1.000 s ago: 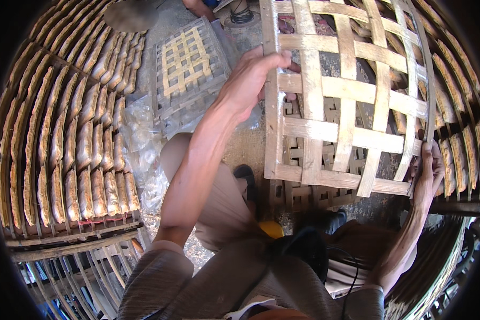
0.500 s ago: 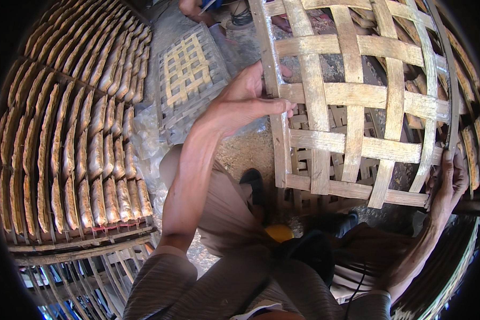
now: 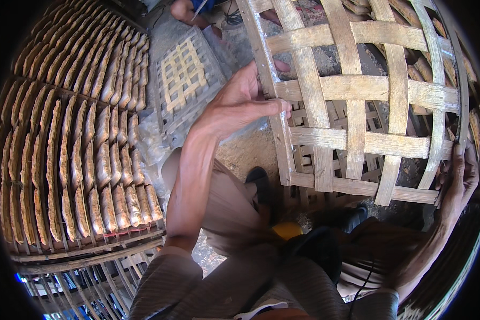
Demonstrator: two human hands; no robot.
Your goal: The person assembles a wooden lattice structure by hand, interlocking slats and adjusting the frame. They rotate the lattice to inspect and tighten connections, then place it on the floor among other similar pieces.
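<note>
A flat panel of wide woven bamboo strips [image 3: 352, 88] in a wooden frame is held up in front of me, tilted. My left hand [image 3: 245, 101] is closed on its left frame bar, the thumb lying over the near face. On the right side, near the lower corner, my right hand [image 3: 461, 173] grips the frame; some of its fingers are hidden behind the edge. Through the gaps, part of another woven panel [image 3: 304, 200] shows lower down, close to my feet.
Tall racks on the left carry rows of brown, rough-edged slabs [image 3: 98, 154]. Another woven panel [image 3: 181, 74] lies on the floor ahead, beside clear plastic sheeting [image 3: 152, 128]. Another person's limb [image 3: 189, 16] is at the top. More slabs stand at the far right.
The panel has shifted slightly and its right side has swung a little to the right and up, my right hand moving with it. Both hands keep their hold.
</note>
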